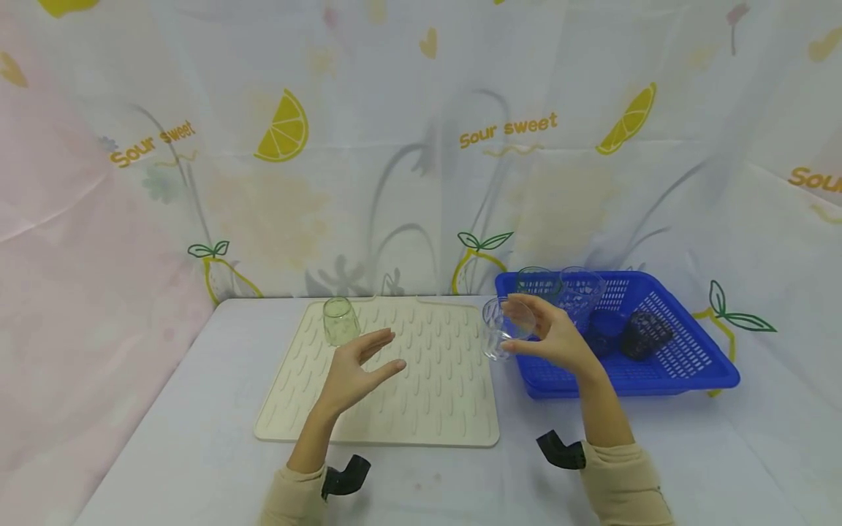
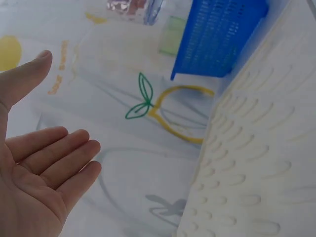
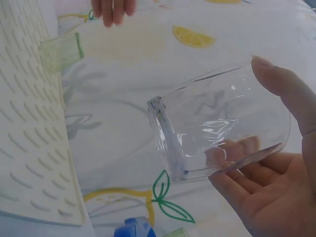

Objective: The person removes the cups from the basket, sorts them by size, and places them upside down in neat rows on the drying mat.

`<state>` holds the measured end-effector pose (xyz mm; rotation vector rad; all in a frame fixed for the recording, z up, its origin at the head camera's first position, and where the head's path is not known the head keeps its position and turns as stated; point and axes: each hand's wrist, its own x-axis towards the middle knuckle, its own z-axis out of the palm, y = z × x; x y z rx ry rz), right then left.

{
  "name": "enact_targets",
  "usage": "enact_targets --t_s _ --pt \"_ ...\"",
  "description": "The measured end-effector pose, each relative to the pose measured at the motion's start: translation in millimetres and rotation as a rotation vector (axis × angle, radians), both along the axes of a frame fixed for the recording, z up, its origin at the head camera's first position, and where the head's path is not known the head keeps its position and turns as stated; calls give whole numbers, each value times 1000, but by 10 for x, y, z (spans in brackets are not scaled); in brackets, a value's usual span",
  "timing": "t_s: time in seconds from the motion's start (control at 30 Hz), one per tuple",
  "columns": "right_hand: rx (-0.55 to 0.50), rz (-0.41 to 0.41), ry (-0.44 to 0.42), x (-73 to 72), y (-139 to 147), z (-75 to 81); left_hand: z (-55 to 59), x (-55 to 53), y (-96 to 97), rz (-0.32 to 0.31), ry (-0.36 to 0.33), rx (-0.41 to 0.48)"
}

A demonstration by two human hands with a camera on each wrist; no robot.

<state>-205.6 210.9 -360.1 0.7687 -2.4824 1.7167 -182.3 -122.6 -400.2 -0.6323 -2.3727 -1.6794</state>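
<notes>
My right hand (image 1: 555, 340) grips a clear drinking glass (image 3: 222, 123) between thumb and fingers. The glass is held in the air by the mat's right edge, beside a blue basket (image 1: 631, 385); its thick base points away from the palm in the right wrist view. Over the middle of the cream ridged drying mat (image 1: 421, 409), my left hand (image 1: 355, 372) is empty, thumb spread from the extended fingers. A pale green glass (image 1: 340, 323) stands at the mat's back left, just beyond the left fingers.
Inside the basket are a green-rimmed glass (image 1: 538, 279), a clear glass (image 1: 582, 292), a dark blue cup (image 1: 605, 329) and a black textured cup (image 1: 646, 336). A printed cloth backdrop (image 1: 395, 183) hangs right behind the white table (image 1: 191, 409).
</notes>
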Motion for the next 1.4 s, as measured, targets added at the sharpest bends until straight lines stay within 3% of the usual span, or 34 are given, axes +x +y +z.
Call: enact_targets --t_s 0.23,0.33,0.57,0.63,1.0,1.4 --pt "-48 72 22 4 -178 -9 392 89 263 -92 -4 28" --pt "-47 92 37 8 -232 -7 441 65 328 -121 -29 35" --pt "-56 138 69 15 -351 -20 249 -154 434 -188 -28 75" --pt "-71 160 84 17 -390 -22 242 -178 454 -209 -22 83" --pt "-119 227 87 46 -532 -19 227 -200 550 -319 -29 143" --pt "-182 285 89 44 -608 -50 298 -197 562 -361 -50 150"
